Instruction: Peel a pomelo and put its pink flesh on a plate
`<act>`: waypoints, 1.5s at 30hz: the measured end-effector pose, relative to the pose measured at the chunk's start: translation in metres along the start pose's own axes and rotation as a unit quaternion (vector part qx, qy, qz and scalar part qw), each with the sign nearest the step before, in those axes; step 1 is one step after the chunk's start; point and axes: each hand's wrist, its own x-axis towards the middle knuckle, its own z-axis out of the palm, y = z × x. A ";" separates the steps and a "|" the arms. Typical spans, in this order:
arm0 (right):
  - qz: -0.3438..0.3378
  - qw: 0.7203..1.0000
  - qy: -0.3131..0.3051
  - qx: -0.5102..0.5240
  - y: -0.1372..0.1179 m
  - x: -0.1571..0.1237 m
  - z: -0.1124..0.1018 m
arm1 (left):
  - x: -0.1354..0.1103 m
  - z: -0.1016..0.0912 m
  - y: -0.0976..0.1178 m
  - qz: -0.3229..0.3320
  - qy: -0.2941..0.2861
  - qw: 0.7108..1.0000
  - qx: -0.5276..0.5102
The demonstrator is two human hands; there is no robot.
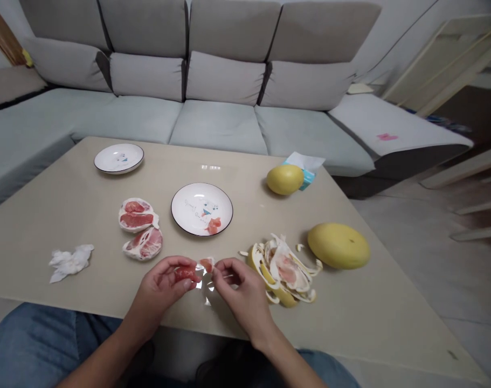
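Observation:
My left hand (164,283) is closed round a pink pomelo segment (186,273) above the table's near edge. My right hand (239,288) pinches the white membrane with a bit of flesh (207,264) at the segment's right end. Beyond the hands stands a white plate (188,207) with a few pink flesh pieces (213,225) on its near rim. Two peeled pomelo chunks (137,214) (144,243) lie left of it.
A heap of yellow peel and pith (283,272) lies right of my hands. Two whole pomelos (338,246) (284,179) sit further right, one by a tissue pack (305,164). A second plate (118,158) is far left, a crumpled tissue (70,261) near left. A grey sofa (213,108) stands behind.

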 end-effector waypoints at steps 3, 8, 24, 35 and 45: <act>-0.020 0.997 -0.020 -0.069 0.015 0.004 0.008 | -0.001 -0.002 0.003 -0.033 -0.002 0.999 -0.038; -0.021 0.990 -0.051 -0.131 0.026 0.005 0.015 | -0.002 -0.007 0.005 -0.026 -0.007 1.000 -0.013; -0.066 0.990 -0.066 -0.102 0.011 0.002 -0.003 | -0.006 -0.010 0.002 0.174 -0.080 0.934 0.301; -0.071 0.993 -0.080 0.045 -0.014 -0.005 -0.012 | -0.004 -0.004 -0.006 0.161 -0.122 0.953 0.226; -0.119 0.988 -0.095 0.015 -0.020 -0.012 -0.013 | -0.001 -0.002 -0.001 0.232 -0.125 0.920 0.290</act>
